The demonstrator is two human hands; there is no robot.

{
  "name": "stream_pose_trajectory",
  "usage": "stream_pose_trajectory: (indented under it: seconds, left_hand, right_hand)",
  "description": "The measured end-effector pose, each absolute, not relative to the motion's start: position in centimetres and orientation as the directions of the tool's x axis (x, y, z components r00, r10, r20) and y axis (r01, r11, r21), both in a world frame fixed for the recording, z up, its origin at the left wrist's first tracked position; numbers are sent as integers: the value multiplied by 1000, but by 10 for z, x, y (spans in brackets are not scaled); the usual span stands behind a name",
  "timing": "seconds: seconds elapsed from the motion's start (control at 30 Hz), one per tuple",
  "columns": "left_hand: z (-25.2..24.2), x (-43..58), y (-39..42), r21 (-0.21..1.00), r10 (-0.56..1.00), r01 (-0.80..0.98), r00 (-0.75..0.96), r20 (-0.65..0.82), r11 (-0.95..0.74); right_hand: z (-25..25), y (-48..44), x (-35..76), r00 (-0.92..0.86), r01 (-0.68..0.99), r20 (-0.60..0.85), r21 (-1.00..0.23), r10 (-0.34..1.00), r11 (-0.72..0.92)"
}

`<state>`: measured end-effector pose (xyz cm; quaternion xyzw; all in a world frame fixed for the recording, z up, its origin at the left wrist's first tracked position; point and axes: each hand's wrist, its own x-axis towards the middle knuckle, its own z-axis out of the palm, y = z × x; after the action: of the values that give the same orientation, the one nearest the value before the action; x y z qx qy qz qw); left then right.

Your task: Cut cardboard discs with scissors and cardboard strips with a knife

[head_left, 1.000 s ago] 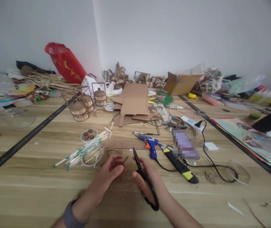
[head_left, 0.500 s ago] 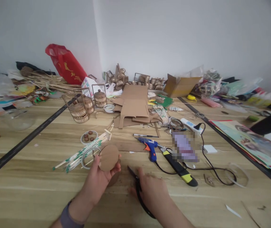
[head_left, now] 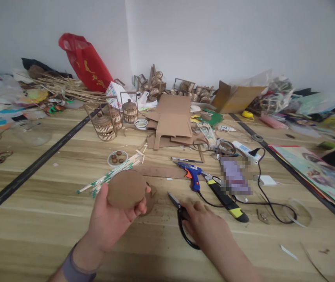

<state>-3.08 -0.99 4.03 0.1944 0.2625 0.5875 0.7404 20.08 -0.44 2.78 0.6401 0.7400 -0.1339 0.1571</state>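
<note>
Pale grey-white walls (head_left: 214, 35), meeting at corner (head_left: 125, 39) behind. Light wood-grain tabletop (head_left: 38, 219), sections abutting. Dark seams (head_left: 32, 169) run left and right. Soft even light, faint shadows.

Brown cardboard disc (head_left: 125, 189), black scissors (head_left: 182, 219), blue glue gun (head_left: 192, 176), red bag (head_left: 85, 62).

No writing can be read anywhere. The gold marks on the red bag (head_left: 87, 64) are too blurred to make out, and the print on the power strip (head_left: 243, 148) is too small.
</note>
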Motion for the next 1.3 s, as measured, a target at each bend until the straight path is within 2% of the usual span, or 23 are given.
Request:
stream_pose_trajectory:
  seconds: [0.07, 0.17, 0.33, 0.47, 0.6, 0.67, 0.73, 0.87, 0.97, 1.03, 1.1, 1.13, 1.2, 1.3]
  left_hand:
    - [46, -38, -15, 606, 985, -779, 90, -150, 164]
    - [48, -49, -19, 621, 988, -780, -27, -154, 75]
    - [26, -60, -28, 760, 976, -649, -176, -129, -17]
    - [7, -66, -39, 916, 984, -398, -177, -35, -39]
    - [11, -68, -45, 998, 992, 49, -120, 31, -26]
    - [13, -64, -43, 960, 990, 275, -108, 89, -56]
    - [10, -59, -36, 916, 987, 387, -69, 143, -106]
    - [-14, -50, -15, 890, 988, 428, 78, 135, -155]
    - [-33, -47, -4, 877, 973, 435, 186, 135, -205]
    - [-38, -47, 0, 833, 964, 501, 230, 134, -235]
    - [-34, -45, 3, 711, 954, 651, 286, 93, -265]
    - [-30, -43, 3, 619, 946, 732, 319, 57, -284]
    - [-20, -38, 5, 424, 931, 847, 365, -22, -322]
    - [-12, -30, 7, 258, 922, 899, 382, -68, -353]
  right_hand:
    - [38, -3, 194, -171, 984, -345, -12, 923, 177]
    - [48, 8, 175, -326, 945, -266, -135, 907, 299]
    - [37, 49, 129, -446, 886, -138, -206, 884, 415]
    - [18, 77, 99, -499, 857, -126, -219, 858, 466]
    - [6, 90, 91, -495, 857, -130, -238, 859, 457]
    - [7, 93, 96, -470, 865, -113, -255, 875, 432]
    - [12, 96, 106, -439, 871, -74, -280, 895, 404]
    - [32, 89, 139, -396, 856, 24, -352, 918, 379]
    - [44, 61, 176, -365, 841, 47, -413, 930, 350]
    - [47, 32, 206, -335, 745, 64, -594, 940, 306]
    - [47, 0, 236, -236, 624, 96, -748, 967, 227]
    - [45, -17, 251, -208, 582, 50, -796, 977, 165]
    - [39, -49, 280, -281, 511, -125, -859, 951, 38]
    - [23, -93, 318, -318, 440, -288, -889, 903, -128]
